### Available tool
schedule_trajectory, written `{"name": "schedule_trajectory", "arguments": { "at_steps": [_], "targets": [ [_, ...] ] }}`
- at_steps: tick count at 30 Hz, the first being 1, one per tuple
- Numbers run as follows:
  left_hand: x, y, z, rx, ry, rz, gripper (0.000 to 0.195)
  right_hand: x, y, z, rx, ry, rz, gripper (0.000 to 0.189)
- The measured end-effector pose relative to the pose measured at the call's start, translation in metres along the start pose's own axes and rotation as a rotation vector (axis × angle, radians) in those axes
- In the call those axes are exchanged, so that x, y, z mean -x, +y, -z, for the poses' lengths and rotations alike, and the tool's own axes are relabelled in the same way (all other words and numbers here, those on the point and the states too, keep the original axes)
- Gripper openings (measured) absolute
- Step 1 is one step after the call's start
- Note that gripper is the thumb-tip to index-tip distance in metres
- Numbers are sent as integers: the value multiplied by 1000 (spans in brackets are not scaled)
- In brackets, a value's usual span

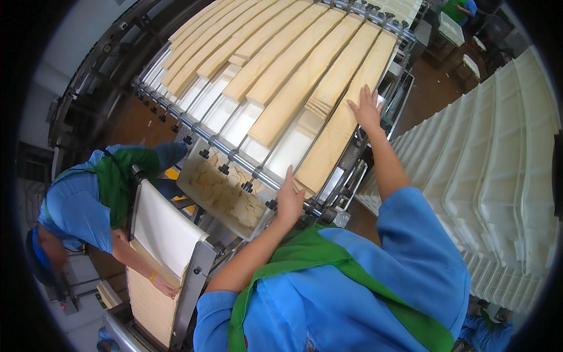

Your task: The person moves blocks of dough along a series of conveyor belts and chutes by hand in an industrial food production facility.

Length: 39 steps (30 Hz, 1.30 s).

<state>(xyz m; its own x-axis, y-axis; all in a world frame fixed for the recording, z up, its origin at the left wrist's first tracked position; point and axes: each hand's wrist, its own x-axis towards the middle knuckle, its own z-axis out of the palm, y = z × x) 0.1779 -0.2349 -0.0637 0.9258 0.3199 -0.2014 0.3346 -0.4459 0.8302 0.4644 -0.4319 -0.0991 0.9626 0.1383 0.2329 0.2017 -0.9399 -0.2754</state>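
Observation:
Before me, long pale-yellow strips of stacked thin sheets lie side by side on a white conveyor belt [211, 119]; they look like dough or bean curd. My right hand [367, 110] lies spread on the right-hand outermost strip [330, 149], near that strip's outer edge. At the same strip's near end is my left hand [290, 199], thumb apart from the fingers and gripping nothing that I can see. Left of it runs a strip with a stepped, fanned end [320, 107]. A longer strip [290, 103] lies farther left.
A metal rod with black knobs [233, 154] crosses the belt's near end. Below stands a bin of scraps [224, 189]. At left, a co-worker [79, 193] leans over a second conveyor [167, 215], hands on a sheet. Tall stacks of white plastic trays [479, 145] stand at right.

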Motion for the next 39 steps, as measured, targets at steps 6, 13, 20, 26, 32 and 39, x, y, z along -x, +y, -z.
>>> {"name": "schedule_trajectory", "arguments": {
  "at_steps": [6, 13, 20, 26, 32, 39],
  "targets": [
    [-12, -19, 9, 126, -183, 59, 82, 46, -25, -4, 108, -93, 96, 80],
    [9, -34, 68, 547, -166, 79, 68, 193, -115, 50, -244, -334, 538, 88],
    [16, -112, 133, 622, 431, 89, 54, 175, -127, 33, 141, -333, 498, 94],
    [83, -211, 174, 251, 812, 208, 45, 151, -182, 35, -182, -262, 708, 75],
    [206, -297, 217, 32, 1217, 544, 34, 187, -283, -16, -425, -501, 1059, 74],
    [322, -394, 258, -8, 1619, 855, 47, 249, -434, -47, -285, -793, 1332, 78]
  ]
}}
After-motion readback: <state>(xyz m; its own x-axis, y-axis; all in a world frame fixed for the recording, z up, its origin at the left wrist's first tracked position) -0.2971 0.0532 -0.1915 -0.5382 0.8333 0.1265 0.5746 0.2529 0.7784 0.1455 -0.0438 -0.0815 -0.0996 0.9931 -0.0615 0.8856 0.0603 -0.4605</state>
